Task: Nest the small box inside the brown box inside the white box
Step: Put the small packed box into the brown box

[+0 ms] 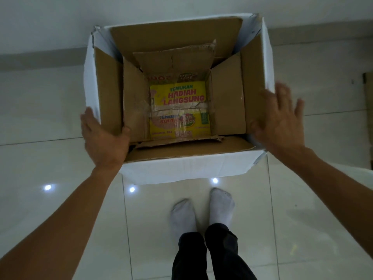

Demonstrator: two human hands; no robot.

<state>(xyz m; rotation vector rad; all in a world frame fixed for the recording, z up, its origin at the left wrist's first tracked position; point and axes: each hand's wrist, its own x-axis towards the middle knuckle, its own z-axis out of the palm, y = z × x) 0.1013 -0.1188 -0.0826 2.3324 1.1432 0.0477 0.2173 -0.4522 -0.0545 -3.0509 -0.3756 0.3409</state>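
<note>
The white box [173, 170] stands open on the tiled floor in front of my feet. Inside it sits the brown box [228, 102], its flaps up. At the bottom of the brown box lies the small yellow box [178, 93] with red and green print. My left hand [105, 142] grips the near-left corner of the white box, thumb over the rim and inside. My right hand [282, 120] is blurred, fingers spread, at the right wall of the white box; I cannot tell whether it touches the wall.
Glossy white floor tiles [60, 199] surround the box, with light spots reflected. My feet in white socks [201, 211] stand just behind the box. A wall base runs behind the box. A brown object [368, 122] shows at the right edge.
</note>
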